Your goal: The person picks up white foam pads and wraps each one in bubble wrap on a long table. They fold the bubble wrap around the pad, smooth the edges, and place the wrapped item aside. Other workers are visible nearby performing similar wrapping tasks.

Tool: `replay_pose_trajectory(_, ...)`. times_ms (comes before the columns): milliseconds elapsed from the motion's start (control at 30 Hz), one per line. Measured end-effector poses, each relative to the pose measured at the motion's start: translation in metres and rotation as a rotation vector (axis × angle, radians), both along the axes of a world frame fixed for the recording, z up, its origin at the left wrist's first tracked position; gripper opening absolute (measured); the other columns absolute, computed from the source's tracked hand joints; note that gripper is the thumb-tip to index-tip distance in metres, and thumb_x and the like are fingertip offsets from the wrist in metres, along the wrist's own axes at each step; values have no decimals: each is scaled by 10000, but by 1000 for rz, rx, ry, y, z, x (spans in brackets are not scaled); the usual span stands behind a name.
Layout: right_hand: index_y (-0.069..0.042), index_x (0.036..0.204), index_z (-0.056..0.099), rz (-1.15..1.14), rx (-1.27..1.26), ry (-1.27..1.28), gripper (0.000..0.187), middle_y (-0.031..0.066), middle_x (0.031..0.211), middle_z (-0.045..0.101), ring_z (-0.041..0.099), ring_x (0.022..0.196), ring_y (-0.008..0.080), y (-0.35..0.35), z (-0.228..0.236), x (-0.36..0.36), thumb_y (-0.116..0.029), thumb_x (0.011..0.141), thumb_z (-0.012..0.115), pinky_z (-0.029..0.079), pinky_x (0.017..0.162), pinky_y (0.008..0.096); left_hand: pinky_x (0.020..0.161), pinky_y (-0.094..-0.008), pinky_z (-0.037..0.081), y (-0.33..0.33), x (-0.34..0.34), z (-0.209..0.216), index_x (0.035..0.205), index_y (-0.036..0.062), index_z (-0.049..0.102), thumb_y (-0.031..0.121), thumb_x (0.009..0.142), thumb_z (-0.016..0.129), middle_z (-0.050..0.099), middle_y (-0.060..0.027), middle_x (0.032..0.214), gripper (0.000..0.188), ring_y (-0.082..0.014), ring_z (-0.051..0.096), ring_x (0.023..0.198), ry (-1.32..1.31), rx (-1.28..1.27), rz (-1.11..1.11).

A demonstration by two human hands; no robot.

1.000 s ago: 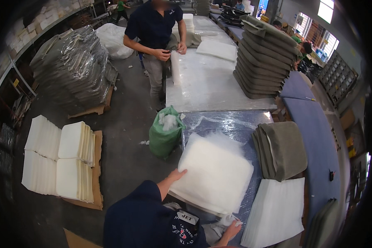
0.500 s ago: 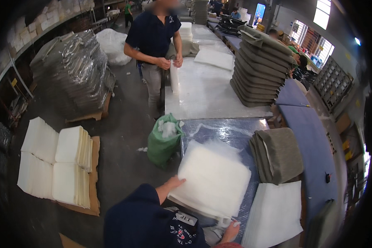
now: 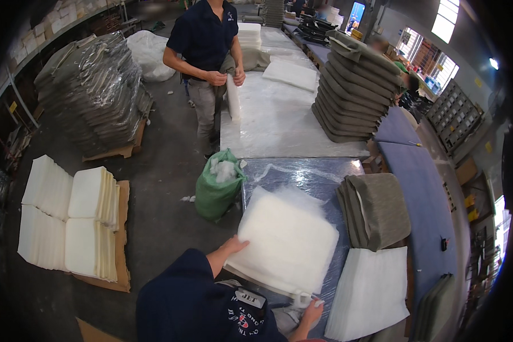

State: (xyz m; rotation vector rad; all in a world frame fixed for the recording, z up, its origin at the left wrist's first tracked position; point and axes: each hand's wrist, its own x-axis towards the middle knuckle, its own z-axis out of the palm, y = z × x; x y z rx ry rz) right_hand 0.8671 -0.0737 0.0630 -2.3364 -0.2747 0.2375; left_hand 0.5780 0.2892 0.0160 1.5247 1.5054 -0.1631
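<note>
A thick white cushion pad (image 3: 290, 236) with wispy fibre batting (image 3: 299, 199) showing past its far edge lies in front of me on the plastic-covered blue table (image 3: 271, 171). My left hand (image 3: 235, 245) is closed on the pad's left edge, thumb on top and the other fingers partly hidden. At the near right corner my right hand (image 3: 312, 312) pinches a bit of white batting. Right of the pad sit folded grey-brown fabric covers (image 3: 379, 211), with a stack of white batting sheets (image 3: 370, 290) nearer to me.
A green sack (image 3: 218, 194) of white fluff stands left of the table. Stacked cream foam pads (image 3: 91, 219) lie on cardboard at the left. Across the far table (image 3: 273, 125), a co-worker (image 3: 205, 51) handles a grey cover; a tall stack of grey cushions (image 3: 356, 91) stands right.
My view has shifted slightly; both hands keep about the same hold on the pad and batting. Grey fabric now shows between the co-worker's hands, over the white piece.
</note>
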Motion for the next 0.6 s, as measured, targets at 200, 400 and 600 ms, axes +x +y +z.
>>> replay_pose_trajectory(200,8,1152,590,16,125,-66,333,197,1031,666,643,930,303,-5,-13,0,-83,831,580,495,829,381,1034,-445,433,-3,-1,0,1379,-114,382,661,822,596,554,-330,1299,979,-419,556,1222,-20,50,-21)
replay_pose_trajectory(400,-23,1229,553,-58,149,23,402,221,1054,657,644,964,340,17,-1,-4,-89,834,589,489,845,398,1031,-444,437,-3,-16,0,1345,-118,413,636,829,607,568,-333,1273,934,-430,565,1203,27,62,-148)
replay_pose_trajectory(600,-34,1215,562,-88,176,-25,392,238,1053,662,648,977,386,13,-11,-3,-98,830,596,489,844,423,1042,-441,433,1,-9,-2,1380,-103,393,629,824,610,556,-324,1299,944,-426,552,1223,81,55,-216)
